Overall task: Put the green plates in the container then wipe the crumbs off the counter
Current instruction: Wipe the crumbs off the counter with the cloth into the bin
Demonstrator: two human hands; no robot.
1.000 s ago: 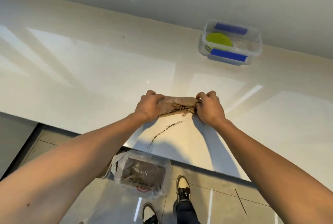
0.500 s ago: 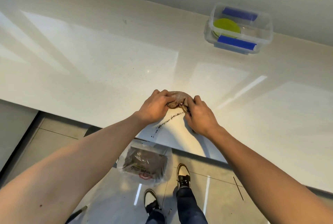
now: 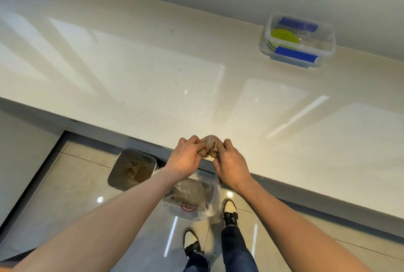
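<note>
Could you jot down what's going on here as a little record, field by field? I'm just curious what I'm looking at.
Setting: pale counter against a wall, tiled floor below
Left hand: gripping a bunched brown cloth
Right hand: gripping the same cloth
Cloth position: at the counter's front edge
Green plates: stacked inside the clear container
Container: open, blue clips, near the wall at the right
Crumbs: none visible on the counter
On floor: metal bin, plastic bag below the hands

place: home kitchen | signs: pale stone counter [image 3: 135, 79], food container [image 3: 328, 40], floor bin [image 3: 131, 169]
</note>
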